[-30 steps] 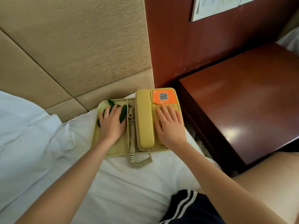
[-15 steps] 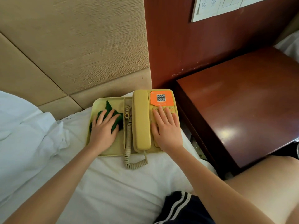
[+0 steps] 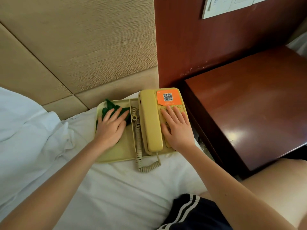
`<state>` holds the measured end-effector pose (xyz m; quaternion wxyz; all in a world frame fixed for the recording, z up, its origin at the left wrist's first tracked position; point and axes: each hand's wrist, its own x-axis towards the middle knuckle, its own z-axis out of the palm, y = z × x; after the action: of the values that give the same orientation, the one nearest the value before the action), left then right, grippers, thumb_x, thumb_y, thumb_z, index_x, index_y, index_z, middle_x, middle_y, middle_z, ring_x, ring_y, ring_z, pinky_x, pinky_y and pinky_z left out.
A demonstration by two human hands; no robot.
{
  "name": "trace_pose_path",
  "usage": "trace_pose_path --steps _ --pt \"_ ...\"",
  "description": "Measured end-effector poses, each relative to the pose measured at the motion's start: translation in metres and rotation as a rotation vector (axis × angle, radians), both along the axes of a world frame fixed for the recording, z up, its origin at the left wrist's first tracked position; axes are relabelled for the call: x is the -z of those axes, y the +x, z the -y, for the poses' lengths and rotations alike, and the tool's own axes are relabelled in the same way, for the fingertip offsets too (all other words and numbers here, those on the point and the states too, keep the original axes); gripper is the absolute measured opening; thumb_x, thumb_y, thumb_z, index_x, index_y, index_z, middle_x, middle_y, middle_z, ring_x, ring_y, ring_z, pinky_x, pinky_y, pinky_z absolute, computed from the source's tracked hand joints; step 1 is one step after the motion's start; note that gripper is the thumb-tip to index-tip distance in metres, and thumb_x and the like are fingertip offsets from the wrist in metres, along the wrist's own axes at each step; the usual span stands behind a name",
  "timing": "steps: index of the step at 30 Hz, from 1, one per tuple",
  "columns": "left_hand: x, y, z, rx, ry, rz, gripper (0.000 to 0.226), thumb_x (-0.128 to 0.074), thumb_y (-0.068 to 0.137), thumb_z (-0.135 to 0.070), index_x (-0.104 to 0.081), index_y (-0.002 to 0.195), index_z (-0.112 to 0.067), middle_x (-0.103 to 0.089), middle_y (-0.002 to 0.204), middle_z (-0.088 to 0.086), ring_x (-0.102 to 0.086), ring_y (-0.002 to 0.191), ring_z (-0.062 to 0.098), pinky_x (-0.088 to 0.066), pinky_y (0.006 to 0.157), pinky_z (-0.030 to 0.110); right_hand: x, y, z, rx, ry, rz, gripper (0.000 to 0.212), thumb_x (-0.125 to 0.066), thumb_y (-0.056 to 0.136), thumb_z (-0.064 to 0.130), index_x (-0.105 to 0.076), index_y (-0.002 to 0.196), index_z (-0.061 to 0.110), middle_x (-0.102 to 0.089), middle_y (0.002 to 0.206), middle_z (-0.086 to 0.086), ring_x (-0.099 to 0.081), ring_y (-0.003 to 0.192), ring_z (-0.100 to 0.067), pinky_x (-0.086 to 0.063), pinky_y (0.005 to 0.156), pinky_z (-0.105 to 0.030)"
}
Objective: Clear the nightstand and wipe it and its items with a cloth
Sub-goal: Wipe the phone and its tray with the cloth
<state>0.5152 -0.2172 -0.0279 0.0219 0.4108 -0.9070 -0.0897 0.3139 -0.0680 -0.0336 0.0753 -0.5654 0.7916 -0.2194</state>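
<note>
The white bed fills the lower left and serves as the work surface. To the right stands the dark red nightstand; the part of its glossy top that is in view shows only reflected light, so the clearing appears to be done. Whether that top has been wiped cannot be told. The yellow telephone lies on the sheet against the padded headboard, just beside the nightstand, with its handset in the cradle and its coiled cord trailing onto the bed. The left hand lies flat with straight, spread fingers and presses the green cloth into the side tray of the telephone, in its far left corner. The right hand, also flat and spread, rests on the keypad just below the orange sticker and steadies the unit. The wiping of the items seems to be in progress. The handset, the keypad and perhaps the nightstand top are probably left, and then the telephone has to go back.
</note>
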Motion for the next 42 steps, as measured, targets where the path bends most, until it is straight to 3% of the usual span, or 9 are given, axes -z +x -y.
trace_pose_path --steps 3,6,13,17,22,29,33,39,42 --pt "-0.002 0.026 -0.016 0.19 -0.024 -0.005 0.057 -0.017 0.095 -0.052 -0.046 0.138 -0.028 -0.043 0.145 0.003 -0.034 0.135 0.031 -0.034 0.101 0.053 0.001 -0.003 0.0 -0.009 -0.023 0.022 0.064 -0.014 0.091 0.049 -0.031 0.146 0.022 -0.025 0.154 -0.001 -0.012 0.145 -0.023 0.007 0.115 -0.03" --pt "-0.003 0.033 -0.015 0.27 -0.025 0.015 0.057 -0.014 0.097 -0.055 -0.047 0.136 -0.028 -0.047 0.142 0.003 -0.039 0.132 0.03 -0.038 0.098 0.051 0.002 -0.001 -0.001 -0.002 -0.026 0.024 0.064 -0.015 0.091 0.049 -0.031 0.146 0.021 -0.025 0.154 -0.002 -0.013 0.145 -0.023 0.005 0.116 -0.032" --pt "0.008 -0.009 0.015 -0.091 -0.099 -0.126 0.042 -0.041 0.095 -0.035 -0.053 0.134 -0.023 -0.045 0.141 0.017 -0.031 0.134 0.041 -0.027 0.106 0.055 0.0 -0.002 -0.002 -0.007 -0.017 0.03 0.067 -0.012 0.09 0.051 -0.029 0.147 0.021 -0.024 0.154 -0.001 -0.011 0.145 -0.021 0.006 0.115 -0.031" --pt "0.01 -0.027 0.016 -0.251 -0.128 -0.196 0.036 -0.052 0.095 -0.026 -0.056 0.131 -0.022 -0.05 0.137 0.013 -0.037 0.13 0.039 -0.029 0.105 0.053 -0.001 -0.002 -0.001 -0.005 -0.015 0.022 0.068 -0.01 0.089 0.052 -0.028 0.147 0.022 -0.022 0.155 0.0 -0.009 0.146 -0.02 0.007 0.115 -0.031" --pt "0.009 -0.006 0.006 -0.13 -0.082 -0.127 0.047 -0.034 0.094 -0.044 -0.06 0.127 -0.022 -0.054 0.134 0.013 -0.042 0.125 0.042 -0.037 0.1 0.053 -0.001 -0.003 -0.002 -0.015 0.01 0.012 0.071 -0.006 0.086 0.054 -0.025 0.148 0.024 -0.019 0.156 0.002 -0.007 0.146 -0.019 0.011 0.114 -0.028" --pt "-0.002 0.041 -0.053 0.144 -0.045 -0.027 0.058 -0.015 0.099 -0.051 -0.056 0.13 -0.025 -0.053 0.135 0.006 -0.044 0.127 0.034 -0.041 0.098 0.049 0.0 -0.003 -0.002 -0.015 0.022 -0.001 0.071 -0.007 0.087 0.054 -0.025 0.148 0.024 -0.019 0.156 0.002 -0.006 0.146 -0.018 0.013 0.113 -0.025" --pt "-0.004 0.041 -0.03 0.196 -0.009 -0.019 0.051 -0.026 0.095 -0.048 -0.053 0.133 -0.026 -0.051 0.137 0.005 -0.041 0.128 0.032 -0.038 0.102 0.047 -0.001 -0.004 -0.001 -0.015 0.045 -0.021 0.066 -0.01 0.09 0.054 -0.021 0.149 0.025 -0.016 0.157 0.003 -0.004 0.146 -0.018 0.015 0.112 -0.025" --pt "0.006 -0.015 0.02 -0.128 -0.125 -0.037 0.043 -0.038 0.099 -0.035 -0.043 0.14 -0.022 -0.037 0.145 0.009 -0.031 0.132 0.032 -0.026 0.106 0.047 -0.003 -0.003 -0.001 -0.008 0.055 -0.031 0.057 -0.022 0.096 0.045 -0.02 0.149 0.025 -0.013 0.157 0.003 -0.002 0.146 -0.017 0.018 0.11 -0.022" --pt "0.009 -0.029 0.025 -0.24 -0.138 -0.075 0.041 -0.043 0.098 -0.033 -0.046 0.137 -0.021 -0.043 0.141 0.005 -0.034 0.13 0.03 -0.027 0.105 0.045 -0.003 -0.003 -0.002 -0.003 0.038 -0.024 0.057 -0.023 0.095 0.044 -0.022 0.149 0.024 -0.016 0.157 0.002 -0.004 0.146 -0.019 0.018 0.11 -0.022"
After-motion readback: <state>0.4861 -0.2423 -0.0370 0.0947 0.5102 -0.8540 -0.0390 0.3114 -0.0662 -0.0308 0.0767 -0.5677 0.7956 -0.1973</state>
